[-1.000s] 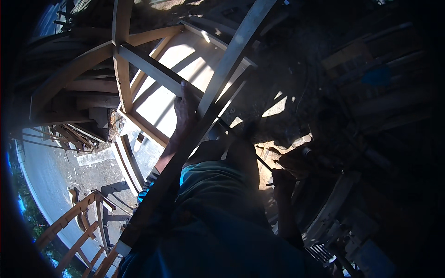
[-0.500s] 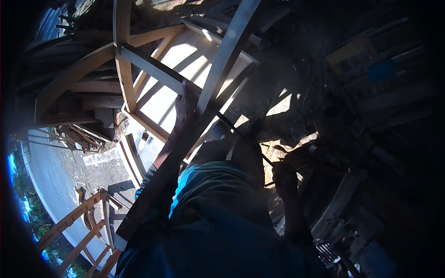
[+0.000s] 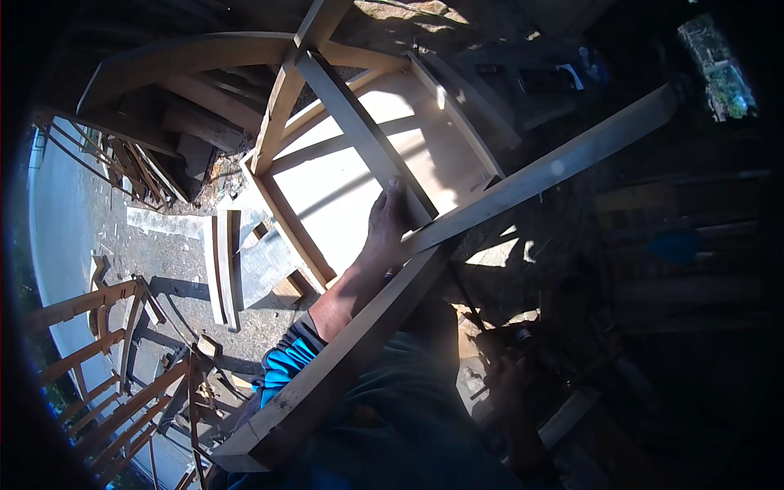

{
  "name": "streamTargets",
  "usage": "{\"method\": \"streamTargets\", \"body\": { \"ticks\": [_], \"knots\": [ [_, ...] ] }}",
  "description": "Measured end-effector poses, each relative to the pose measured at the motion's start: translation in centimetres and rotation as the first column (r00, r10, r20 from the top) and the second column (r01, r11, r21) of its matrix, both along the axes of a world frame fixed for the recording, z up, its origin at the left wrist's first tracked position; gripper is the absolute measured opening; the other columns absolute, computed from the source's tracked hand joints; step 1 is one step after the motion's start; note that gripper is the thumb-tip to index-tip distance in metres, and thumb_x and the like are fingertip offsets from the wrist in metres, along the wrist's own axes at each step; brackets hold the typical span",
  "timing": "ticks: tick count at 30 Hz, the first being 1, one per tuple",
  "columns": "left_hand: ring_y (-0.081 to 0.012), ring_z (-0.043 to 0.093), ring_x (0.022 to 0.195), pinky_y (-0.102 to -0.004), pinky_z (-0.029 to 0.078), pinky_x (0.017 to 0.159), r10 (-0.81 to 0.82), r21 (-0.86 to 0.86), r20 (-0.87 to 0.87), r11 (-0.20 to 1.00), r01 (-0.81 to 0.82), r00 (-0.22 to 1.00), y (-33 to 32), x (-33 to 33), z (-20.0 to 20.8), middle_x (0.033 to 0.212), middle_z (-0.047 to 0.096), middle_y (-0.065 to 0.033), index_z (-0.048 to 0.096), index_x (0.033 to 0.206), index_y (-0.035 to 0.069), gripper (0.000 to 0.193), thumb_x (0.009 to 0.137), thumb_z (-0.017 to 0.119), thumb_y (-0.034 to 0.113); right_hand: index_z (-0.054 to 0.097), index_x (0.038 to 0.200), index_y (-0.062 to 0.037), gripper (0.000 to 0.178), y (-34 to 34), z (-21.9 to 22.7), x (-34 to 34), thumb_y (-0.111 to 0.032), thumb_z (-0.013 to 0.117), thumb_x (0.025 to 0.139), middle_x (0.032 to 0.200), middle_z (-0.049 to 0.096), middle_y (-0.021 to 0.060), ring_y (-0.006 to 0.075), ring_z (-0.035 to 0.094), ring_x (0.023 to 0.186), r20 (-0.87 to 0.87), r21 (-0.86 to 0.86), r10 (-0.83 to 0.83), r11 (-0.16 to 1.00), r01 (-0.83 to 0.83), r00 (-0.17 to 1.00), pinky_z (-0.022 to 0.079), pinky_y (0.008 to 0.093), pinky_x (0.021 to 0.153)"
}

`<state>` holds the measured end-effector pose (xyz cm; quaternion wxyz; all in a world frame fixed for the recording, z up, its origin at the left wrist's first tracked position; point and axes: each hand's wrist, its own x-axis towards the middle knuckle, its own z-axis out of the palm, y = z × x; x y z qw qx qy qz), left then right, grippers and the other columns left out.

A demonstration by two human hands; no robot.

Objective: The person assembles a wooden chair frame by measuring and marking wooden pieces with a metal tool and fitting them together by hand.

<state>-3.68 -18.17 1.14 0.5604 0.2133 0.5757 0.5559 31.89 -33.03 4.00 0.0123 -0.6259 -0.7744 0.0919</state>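
Pale, straight-edged timber is seen throughout. A flat crosspiece [image 3: 367, 135] is stretched above a smooth, sunlit panel [image 3: 322, 184] edged with narrow battens; its upper end is met by a post [image 3: 276, 118] and a broad curved board [image 3: 196, 53], and its lower end is brought up to a slanting beam [image 3: 547, 171]. The slanting beam's lower end is met by a thick, square-cut beam [image 3: 343, 351], by which the person's body is crossed. The crosspiece is grasped near its lower end by the left grip [image 3: 385, 227], the thumb laid along its edge; the other fingers are hidden. The right grip [image 3: 508, 376] is sunk in shadow near a thin dark rod [image 3: 467, 296]; whether it is clenched or released cannot be told. Gritty ground [image 3: 163, 265] is strewn with wood scraps.
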Motion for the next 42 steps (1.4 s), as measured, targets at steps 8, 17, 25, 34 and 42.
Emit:
{"method": "streamTargets", "body": {
  "ticks": [8,17,25,34,42],
  "knots": [
    [-0.0199,0.06,0.09,-0.0356,0.048,0.084,0.165,-0.088,0.415,0.986,-0.142,0.894,0.5,0.2,0.0,0.095,0.059,-0.0108,0.053,0.11,0.0,0.06,0.093,0.045,0.057,0.045,0.114,-0.006,0.028,6.2,2.5,0.6,-0.028,0.038,0.098,0.079,0.054,0.0162,0.0238,0.054,0.056,-0.199,-0.959,-0.384,0.265,-0.099,0.902,0.046,0.0383,0.05],
    [-0.0182,0.054,0.096,-0.0352,0.044,0.087,0.134,-0.054,0.419,0.991,-0.123,0.898,-0.5,-1.0,1.0,0.103,0.054,-0.0098,0.045,0.125,0.0,0.067,0.095,0.037,0.059,0.061,0.111,-0.0042,0.034,-0.3,2.0,5.0,-0.031,0.046,0.096,0.094,0.055,0.0144,0.0255,0.06,0.075,-0.468,-0.783,-0.332,0.585,-0.211,0.819,0.049,0.038,0.079],
    [-0.0219,0.057,0.1,-0.0394,0.043,0.096,0.076,-0.041,0.381,0.997,-0.066,0.921,0.0,-0.5,0.3,0.107,0.056,-0.0136,0.044,0.126,-0.001,0.069,0.094,0.036,0.061,0.063,0.1,-0.0046,0.037,1.2,-0.3,2.8,-0.035,0.042,0.096,0.074,0.051,0.0103,0.0257,0.055,0.066,-0.025,0.001,0.195,0.981,-0.195,0.981,0.048,0.0426,0.079],
    [-0.0239,0.058,0.103,-0.04,0.044,0.097,0.077,-0.046,0.368,0.997,-0.065,0.927,-0.5,-0.5,-1.1,0.11,0.055,-0.0156,0.039,0.132,-0.002,0.072,0.095,0.034,0.06,0.065,0.086,-0.0065,0.046,3.3,0.5,4.4,-0.04,0.036,0.096,0.051,0.043,0.0054,0.0229,0.046,0.053,0.331,-0.855,-0.94,-0.263,-0.447,-0.08,0.048,0.047,0.074],
    [-0.0224,0.059,0.099,-0.0387,0.047,0.093,0.091,-0.028,0.363,0.996,-0.087,0.927,-0.2,0.0,-1.1,0.11,0.054,-0.0131,0.041,0.129,0.0,0.07,0.095,0.035,0.06,0.052,0.119,-0.0066,0.033,-0.1,0.4,5.2,-0.028,0.044,0.094,0.069,0.055,0.0083,0.0203,0.056,0.062,0.083,-0.988,-0.89,-0.133,0.081,-0.449,0.053,0.0399,0.066]
  ]
}}
